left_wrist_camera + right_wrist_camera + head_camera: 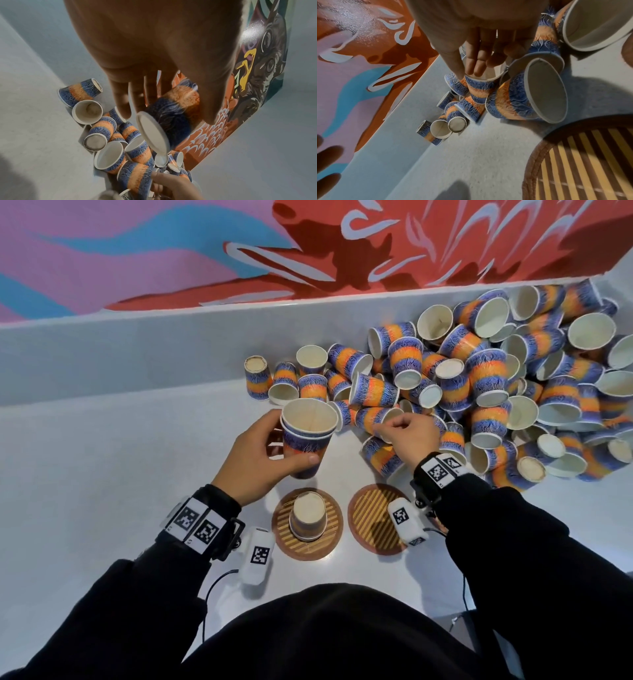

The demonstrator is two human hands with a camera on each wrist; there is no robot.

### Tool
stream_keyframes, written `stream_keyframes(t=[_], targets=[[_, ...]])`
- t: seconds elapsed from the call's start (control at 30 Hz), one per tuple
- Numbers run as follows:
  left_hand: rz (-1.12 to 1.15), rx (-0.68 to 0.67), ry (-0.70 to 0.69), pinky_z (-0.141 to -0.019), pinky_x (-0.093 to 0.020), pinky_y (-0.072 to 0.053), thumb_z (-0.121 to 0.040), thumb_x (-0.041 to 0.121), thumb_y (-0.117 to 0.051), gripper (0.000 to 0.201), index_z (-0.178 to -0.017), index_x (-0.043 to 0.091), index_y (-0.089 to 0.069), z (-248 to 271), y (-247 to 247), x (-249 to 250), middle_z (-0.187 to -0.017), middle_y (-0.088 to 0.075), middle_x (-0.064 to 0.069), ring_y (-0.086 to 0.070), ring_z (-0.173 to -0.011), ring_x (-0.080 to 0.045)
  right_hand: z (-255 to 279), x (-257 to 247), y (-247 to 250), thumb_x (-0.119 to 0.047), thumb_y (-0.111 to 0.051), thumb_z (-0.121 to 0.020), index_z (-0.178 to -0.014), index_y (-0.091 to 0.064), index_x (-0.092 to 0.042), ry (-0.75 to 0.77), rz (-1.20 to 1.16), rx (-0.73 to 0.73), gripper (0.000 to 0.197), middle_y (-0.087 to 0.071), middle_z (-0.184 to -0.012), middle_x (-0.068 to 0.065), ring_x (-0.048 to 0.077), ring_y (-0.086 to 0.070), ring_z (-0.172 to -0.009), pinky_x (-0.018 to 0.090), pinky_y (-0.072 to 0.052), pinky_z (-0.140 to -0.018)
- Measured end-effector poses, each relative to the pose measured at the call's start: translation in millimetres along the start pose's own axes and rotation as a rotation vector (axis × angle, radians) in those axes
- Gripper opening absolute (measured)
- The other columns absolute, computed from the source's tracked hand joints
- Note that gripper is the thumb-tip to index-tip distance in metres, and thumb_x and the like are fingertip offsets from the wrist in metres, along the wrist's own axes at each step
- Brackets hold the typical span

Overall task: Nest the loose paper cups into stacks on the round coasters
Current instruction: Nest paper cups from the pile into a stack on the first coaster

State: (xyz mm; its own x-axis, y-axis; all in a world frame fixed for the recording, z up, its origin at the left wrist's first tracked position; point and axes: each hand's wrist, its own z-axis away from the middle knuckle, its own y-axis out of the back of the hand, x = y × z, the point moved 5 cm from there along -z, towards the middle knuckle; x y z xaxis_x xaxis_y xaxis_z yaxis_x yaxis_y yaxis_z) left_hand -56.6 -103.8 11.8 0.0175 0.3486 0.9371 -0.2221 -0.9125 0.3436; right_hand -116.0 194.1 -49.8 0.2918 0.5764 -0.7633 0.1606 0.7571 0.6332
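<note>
My left hand grips a short nested stack of blue-and-orange paper cups, mouths up, just above the table behind the left coaster. An upside-down cup stands on that coaster. The right coaster is bare, partly hidden by my wrist camera. My right hand pinches the rim of a cup lying at the near edge of the pile. In the right wrist view the thumb is outside and the fingers inside that cup. The left wrist view shows my left hand around the stack.
A big heap of loose cups fills the table's right side up to the low white ledge and the painted wall behind it. Several cups lie near the ledge behind my left hand. Bare white tabletop stretches to the left.
</note>
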Motion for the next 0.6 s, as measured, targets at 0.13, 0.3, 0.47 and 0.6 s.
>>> stream_keyframes(t=[0.13, 0.3, 0.47, 0.6], targets=[[-0.064, -0.004, 0.021, -0.082, -0.004, -0.051, -0.083, 0.032, -0.087, 0.066, -0.135, 0.04, -0.047, -2, 0, -7, -0.123, -0.059, 0.032, -0.061, -0.11, 0.013, 3, -3, 9, -0.025, -0.079, -0.088, -0.079, -0.076, -0.023, 0.027, 0.014, 0.054, 0.01, -0.072, -0.077, -0.005, 0.021, -0.067, -0.081, 0.045, -0.059, -0.086], [-0.243, -0.024, 0.027, -0.086, -0.017, -0.051, -0.083, 0.037, -0.087, 0.072, -0.143, 0.034, -0.046, -3, 2, -14, -0.121, -0.061, 0.017, -0.063, -0.106, -0.001, 38, -46, 50, -0.019, -0.078, -0.088, -0.08, -0.072, -0.026, 0.3, -0.005, 0.075, 0.012, -0.071, -0.076, -0.01, 0.008, -0.064, -0.073, 0.033, -0.056, -0.073], [-0.348, -0.078, 0.011, -0.092, -0.026, -0.053, -0.082, 0.041, -0.086, 0.07, -0.141, 0.033, -0.049, -3, -4, -15, -0.125, -0.063, 0.013, -0.063, -0.106, -0.008, 92, -112, 82, -0.014, -0.079, -0.094, -0.094, -0.075, -0.014, 0.718, -0.015, 0.0, 0.003, -0.073, -0.085, -0.003, 0.013, -0.068, -0.08, 0.03, -0.057, -0.076], [-0.296, -0.099, -0.029, -0.091, -0.021, -0.053, -0.08, 0.037, -0.089, 0.068, -0.136, 0.036, -0.051, -3, -9, -5, -0.122, -0.066, 0.017, -0.063, -0.108, 0.004, 103, -131, 75, -0.016, -0.08, -0.092, -0.094, -0.077, -0.012, 0.839, 0.037, -0.071, 0.005, -0.072, -0.086, -0.006, 0.004, -0.066, -0.08, 0.015, -0.052, -0.076]])
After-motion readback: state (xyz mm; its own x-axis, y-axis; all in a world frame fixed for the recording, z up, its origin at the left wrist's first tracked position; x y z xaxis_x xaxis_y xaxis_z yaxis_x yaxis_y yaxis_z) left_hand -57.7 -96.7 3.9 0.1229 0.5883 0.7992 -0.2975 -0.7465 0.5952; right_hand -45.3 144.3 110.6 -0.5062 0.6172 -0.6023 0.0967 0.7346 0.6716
